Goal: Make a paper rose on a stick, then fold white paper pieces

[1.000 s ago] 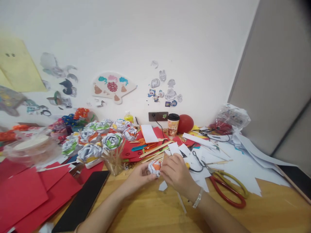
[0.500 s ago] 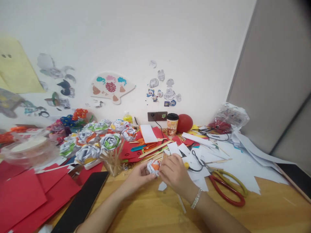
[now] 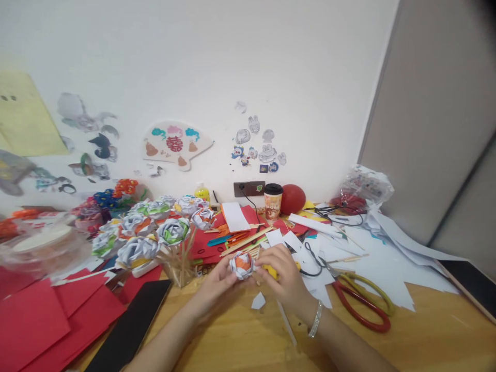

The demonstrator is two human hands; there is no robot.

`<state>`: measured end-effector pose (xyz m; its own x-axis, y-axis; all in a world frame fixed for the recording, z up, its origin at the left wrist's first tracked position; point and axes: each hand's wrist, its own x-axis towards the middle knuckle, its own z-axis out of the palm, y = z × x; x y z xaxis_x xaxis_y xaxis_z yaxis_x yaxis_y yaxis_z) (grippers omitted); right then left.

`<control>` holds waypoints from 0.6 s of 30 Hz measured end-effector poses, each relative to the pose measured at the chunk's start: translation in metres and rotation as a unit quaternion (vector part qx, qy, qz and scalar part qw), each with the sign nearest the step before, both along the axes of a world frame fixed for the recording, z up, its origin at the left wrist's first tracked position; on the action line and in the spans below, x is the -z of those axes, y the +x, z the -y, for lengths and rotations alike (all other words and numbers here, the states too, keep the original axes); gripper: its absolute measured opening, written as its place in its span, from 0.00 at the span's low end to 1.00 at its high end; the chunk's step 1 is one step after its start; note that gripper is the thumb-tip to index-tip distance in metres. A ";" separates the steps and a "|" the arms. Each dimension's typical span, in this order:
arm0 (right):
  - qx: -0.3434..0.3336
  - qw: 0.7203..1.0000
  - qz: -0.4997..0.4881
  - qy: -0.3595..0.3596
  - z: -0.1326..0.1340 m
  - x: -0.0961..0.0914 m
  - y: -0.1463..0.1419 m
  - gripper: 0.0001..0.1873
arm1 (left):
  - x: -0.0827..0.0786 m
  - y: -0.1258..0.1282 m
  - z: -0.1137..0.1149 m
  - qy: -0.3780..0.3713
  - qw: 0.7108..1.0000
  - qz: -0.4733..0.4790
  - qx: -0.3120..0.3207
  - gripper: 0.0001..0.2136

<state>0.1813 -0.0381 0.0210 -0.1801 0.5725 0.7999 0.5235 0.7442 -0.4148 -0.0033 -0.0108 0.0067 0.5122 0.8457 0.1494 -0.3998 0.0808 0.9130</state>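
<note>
A small folded paper rose [image 3: 242, 263], white with an orange centre, is held between both my hands just above the wooden table [image 3: 426, 330]. My left hand [image 3: 217, 287] cups it from below and the left, fingers curled round it. From the right, my right hand [image 3: 281, 276] pinches its edge; a silver bracelet [image 3: 315, 320] is on that wrist. A small white paper scrap [image 3: 258, 300] lies on the table under the hands.
Several finished paper roses [image 3: 155, 232] stand at the left behind a holder of wooden sticks [image 3: 181, 263]. Red paper sheets [image 3: 46, 315] and a black phone [image 3: 132, 320] lie at the left. Red-handled scissors [image 3: 362, 305], white paper offcuts [image 3: 387, 258], and a coffee cup [image 3: 273, 201] are at the right and back.
Both hands lifted and tipped the paper rose so its orange centre faces up. The view shifted slightly.
</note>
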 end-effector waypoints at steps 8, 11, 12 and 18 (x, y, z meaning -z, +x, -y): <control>-0.004 0.999 0.040 0.021 -0.001 0.000 0.000 0.05 | 0.005 -0.001 0.000 0.009 0.998 0.010 0.056 0.17; 0.017 0.997 0.060 0.036 -0.002 0.003 -0.001 0.05 | 0.010 0.000 -0.003 0.018 0.998 0.005 0.066 0.18; 0.025 0.996 0.071 0.044 -0.002 0.003 -0.002 0.06 | 0.012 0.000 -0.004 0.020 0.998 0.003 0.064 0.18; 0.032 0.988 0.136 0.069 -0.002 0.004 -0.003 0.08 | 0.012 0.002 -0.004 0.003 1.000 -0.013 0.028 0.19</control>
<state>0.1781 -0.0362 0.0172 -0.3660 0.4793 0.7977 0.6500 0.7451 -0.1494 -0.0017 -0.0071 -0.0049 0.5633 0.8142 0.1403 -0.3700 0.0968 0.9240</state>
